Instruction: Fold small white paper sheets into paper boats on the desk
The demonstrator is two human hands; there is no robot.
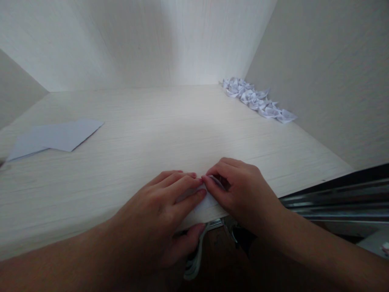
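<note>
A small folded piece of white paper (207,201) lies at the front edge of the pale wooden surface (127,134), mostly covered by my hands. My left hand (170,202) rests on it with the fingers stretched out flat, its thumb hanging below the edge. Thumb and forefinger of my right hand (240,186) are pinched on the paper's upper part, close to the left fingertips. How the paper is folded under the fingers is hidden.
Several folded white paper shapes (255,99) stand in a row along the right wall (322,73). Flat white paper sheets (60,134) lie overlapping at the left. A back panel (136,44) closes off the far side. Dark metal rails (334,200) run at the lower right.
</note>
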